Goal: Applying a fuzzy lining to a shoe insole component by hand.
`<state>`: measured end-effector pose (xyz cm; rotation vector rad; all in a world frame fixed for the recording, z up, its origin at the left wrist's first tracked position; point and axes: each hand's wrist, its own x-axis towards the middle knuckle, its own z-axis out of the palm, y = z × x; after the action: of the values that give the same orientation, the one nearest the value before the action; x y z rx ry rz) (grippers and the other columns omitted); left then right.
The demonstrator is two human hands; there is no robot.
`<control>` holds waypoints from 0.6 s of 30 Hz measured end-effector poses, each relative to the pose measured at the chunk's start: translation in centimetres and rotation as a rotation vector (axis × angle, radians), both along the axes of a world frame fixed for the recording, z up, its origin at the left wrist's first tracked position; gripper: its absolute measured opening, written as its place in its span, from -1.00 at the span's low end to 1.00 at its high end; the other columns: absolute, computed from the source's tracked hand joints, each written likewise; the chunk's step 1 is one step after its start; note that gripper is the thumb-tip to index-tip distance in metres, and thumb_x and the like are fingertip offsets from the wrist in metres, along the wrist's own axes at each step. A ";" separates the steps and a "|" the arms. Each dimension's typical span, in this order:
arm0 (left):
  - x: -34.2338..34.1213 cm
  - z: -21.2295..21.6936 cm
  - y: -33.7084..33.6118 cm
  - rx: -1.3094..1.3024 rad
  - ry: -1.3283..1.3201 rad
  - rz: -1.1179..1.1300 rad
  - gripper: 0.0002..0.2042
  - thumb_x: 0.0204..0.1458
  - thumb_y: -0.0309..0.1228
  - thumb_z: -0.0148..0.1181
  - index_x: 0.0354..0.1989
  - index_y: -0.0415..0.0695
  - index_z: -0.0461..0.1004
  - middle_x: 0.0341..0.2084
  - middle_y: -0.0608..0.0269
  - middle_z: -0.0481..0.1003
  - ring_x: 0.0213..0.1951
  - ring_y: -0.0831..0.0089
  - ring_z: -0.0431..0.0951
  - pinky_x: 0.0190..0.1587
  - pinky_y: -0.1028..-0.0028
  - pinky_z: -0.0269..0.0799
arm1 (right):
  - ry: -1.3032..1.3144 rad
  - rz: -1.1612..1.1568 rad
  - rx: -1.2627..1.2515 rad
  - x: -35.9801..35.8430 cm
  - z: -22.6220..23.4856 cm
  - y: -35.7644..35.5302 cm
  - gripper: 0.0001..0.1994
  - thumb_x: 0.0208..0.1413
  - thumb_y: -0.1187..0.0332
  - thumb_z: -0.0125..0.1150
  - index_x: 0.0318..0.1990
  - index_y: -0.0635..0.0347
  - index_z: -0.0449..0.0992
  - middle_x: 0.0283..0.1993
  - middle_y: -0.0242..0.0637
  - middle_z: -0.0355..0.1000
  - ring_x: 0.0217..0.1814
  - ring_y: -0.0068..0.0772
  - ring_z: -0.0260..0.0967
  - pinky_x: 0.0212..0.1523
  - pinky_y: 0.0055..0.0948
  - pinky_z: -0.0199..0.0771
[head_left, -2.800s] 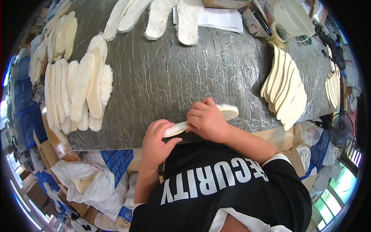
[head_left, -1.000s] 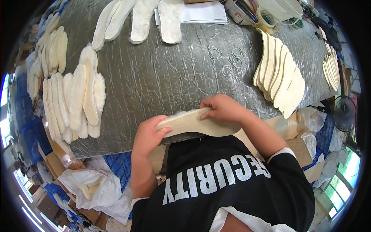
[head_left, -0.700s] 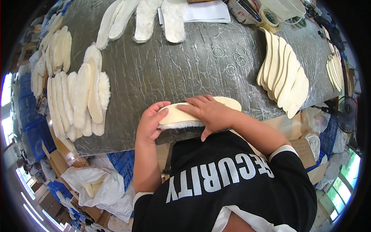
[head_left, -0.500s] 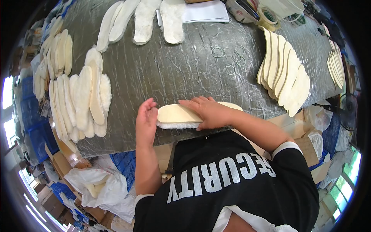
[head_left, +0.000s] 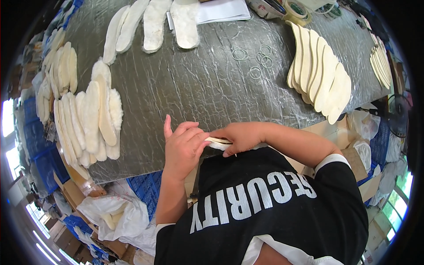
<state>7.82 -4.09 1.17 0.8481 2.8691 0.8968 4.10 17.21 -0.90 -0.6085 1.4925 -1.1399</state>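
A cream insole with a white fleecy side (head_left: 219, 144) is held edge-up between my two hands at the table's near edge, close to my body. My left hand (head_left: 184, 143) pinches its left end, with the index and little fingers raised. From the right, my right hand (head_left: 242, 138) grips the insole, thumb underneath and fingers over the top. Most of the insole is hidden behind the hands, and only a short stretch between them shows.
Fleecy insoles (head_left: 90, 119) lie stacked at the left, and more (head_left: 154, 26) lie along the far side. Smooth cream insoles (head_left: 320, 70) fan out at the right. Several rubber bands (head_left: 255, 72), white paper (head_left: 223, 12) and tape rolls (head_left: 297, 13) lie on the dark plastic-covered table (head_left: 176, 84).
The insole, lying flat before, is now tilted on edge and nearer my body. My left hand has moved right and closed on its end; my right hand has shifted its hold.
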 end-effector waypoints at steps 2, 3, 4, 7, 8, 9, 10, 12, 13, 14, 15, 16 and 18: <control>0.1 -0.8 -0.1 0.027 -0.015 0.013 -0.83 -0.22 -0.39 0.36 -0.40 -0.05 0.57 -0.44 0.41 0.53 -0.17 0.36 0.50 0.28 -0.10 -0.12 | 0.212 0.067 0.119 0.1 0.4 0.1 -0.64 0.06 0.27 0.20 0.00 0.20 0.46 -0.26 -0.01 0.52 -0.16 0.00 0.47 -0.08 -0.17 0.39; 0.3 -1.1 -0.2 0.050 -0.031 0.035 -0.85 -0.21 -0.40 0.36 -0.42 -0.06 0.57 -0.48 0.38 0.54 -0.21 0.35 0.52 0.28 -0.07 -0.11 | 0.211 0.064 0.119 0.2 0.5 0.0 -0.64 0.06 0.27 0.20 0.00 0.20 0.46 -0.26 -0.01 0.52 -0.16 0.00 0.47 -0.08 -0.17 0.39; 0.4 -1.3 -0.3 0.048 -0.031 0.032 -0.85 -0.21 -0.40 0.36 -0.42 -0.06 0.57 -0.48 0.38 0.54 -0.21 0.35 0.52 0.28 -0.07 -0.11 | 0.384 0.081 0.203 0.4 0.5 -0.1 -0.74 0.07 0.26 0.17 -0.14 0.21 0.50 -0.33 -0.04 0.52 -0.23 0.01 0.48 -0.12 -0.15 0.40; 0.6 -1.9 -0.6 0.085 -0.041 0.060 -0.89 -0.17 -0.42 0.33 -0.44 -0.07 0.56 -0.49 0.35 0.53 -0.26 0.36 0.52 0.25 -0.01 -0.05 | 0.712 0.108 0.312 1.0 0.3 -0.5 -0.81 0.05 0.27 0.13 -0.33 0.20 0.54 -0.44 -0.13 0.52 -0.34 -0.05 0.51 -0.18 -0.13 0.42; 0.5 -2.2 -0.8 0.082 -0.069 0.079 -0.91 -0.15 -0.40 0.31 -0.45 -0.08 0.55 -0.47 0.36 0.53 -0.27 0.37 0.51 0.24 0.00 -0.01 | 0.866 0.121 0.336 1.1 0.1 -0.7 -0.83 0.02 0.29 0.13 -0.39 0.18 0.53 -0.46 -0.19 0.52 -0.38 -0.12 0.52 -0.21 -0.14 0.43; 0.5 -2.4 -0.9 0.078 -0.095 0.097 -0.91 -0.12 -0.38 0.30 -0.46 -0.08 0.55 -0.45 0.36 0.53 -0.27 0.38 0.50 0.22 0.01 0.02 | 0.867 0.119 0.336 1.0 0.0 -0.9 -0.83 0.02 0.29 0.13 -0.39 0.18 0.53 -0.46 -0.19 0.52 -0.38 -0.12 0.52 -0.21 -0.14 0.43; 0.5 -2.9 -0.9 0.078 -0.094 0.095 -0.91 -0.12 -0.38 0.30 -0.46 -0.08 0.55 -0.45 0.36 0.53 -0.27 0.38 0.50 0.22 0.01 0.02 | 0.905 0.164 0.369 0.9 -0.1 -1.1 -0.85 -0.02 0.30 0.15 -0.38 0.17 0.53 -0.46 -0.23 0.53 -0.34 -0.16 0.52 -0.16 -0.11 0.41; 0.2 -4.3 -1.1 0.138 -0.122 0.149 -0.92 -0.09 -0.38 0.28 -0.48 -0.10 0.56 -0.48 0.35 0.54 -0.31 0.36 0.50 0.19 0.06 0.07 | 0.944 0.207 0.402 0.8 -0.7 -1.3 -0.85 -0.06 0.31 0.16 -0.37 0.16 0.52 -0.45 -0.27 0.53 -0.30 -0.21 0.53 -0.12 -0.08 0.38; 0.1 -5.2 -1.6 0.137 -0.118 0.146 -0.92 -0.09 -0.38 0.28 -0.48 -0.10 0.56 -0.48 0.35 0.54 -0.31 0.36 0.50 0.19 0.06 0.07 | 1.063 0.110 0.390 1.1 -1.2 -1.4 -0.79 -0.04 0.26 0.16 -0.31 0.18 0.52 -0.33 -0.24 0.54 -0.13 -0.21 0.48 0.00 -0.01 0.30; 0.0 -6.2 -2.2 0.101 -0.134 0.197 -0.89 -0.07 -0.38 0.26 -0.38 -0.11 0.55 -0.40 0.31 0.53 -0.23 0.32 0.49 0.20 0.05 0.06 | 1.180 0.012 0.377 1.3 -1.8 -1.5 -0.73 -0.02 0.21 0.16 -0.24 0.20 0.52 -0.21 -0.21 0.54 0.04 -0.21 0.44 0.13 0.05 0.22; -0.2 -6.6 -2.4 0.064 -0.150 0.244 -0.84 -0.05 -0.39 0.24 -0.28 -0.11 0.55 -0.31 0.27 0.53 -0.16 0.29 0.49 0.21 0.04 0.06 | 1.182 0.006 0.382 1.8 -2.7 -1.5 -0.73 -0.02 0.21 0.16 -0.24 0.20 0.52 -0.21 -0.21 0.54 0.04 -0.21 0.44 0.13 0.05 0.22; -0.3 -6.7 -2.1 0.068 -0.148 0.235 -0.84 -0.05 -0.39 0.24 -0.28 -0.11 0.55 -0.31 0.27 0.53 -0.16 0.29 0.49 0.21 0.04 0.06 | 1.326 -0.118 0.275 2.5 -3.7 -1.4 -0.60 -0.01 0.12 0.14 -0.11 0.23 0.48 -0.02 -0.15 0.44 0.22 -0.17 0.27 0.24 0.11 0.04; 0.0 -6.8 -0.9 -0.157 0.085 0.316 -0.60 -0.01 -0.37 0.17 0.05 -0.16 0.41 0.03 0.14 0.41 0.13 0.19 0.35 0.28 0.00 -0.04 | 1.466 -0.248 0.173 3.5 -5.1 -1.3 -0.46 0.01 0.03 0.13 0.03 0.27 0.43 0.18 -0.09 0.34 0.39 -0.14 0.09 0.35 0.17 -0.14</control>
<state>7.85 -4.98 -5.64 0.4364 3.1534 0.6533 7.58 15.87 -5.99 -1.2830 2.9114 -0.6305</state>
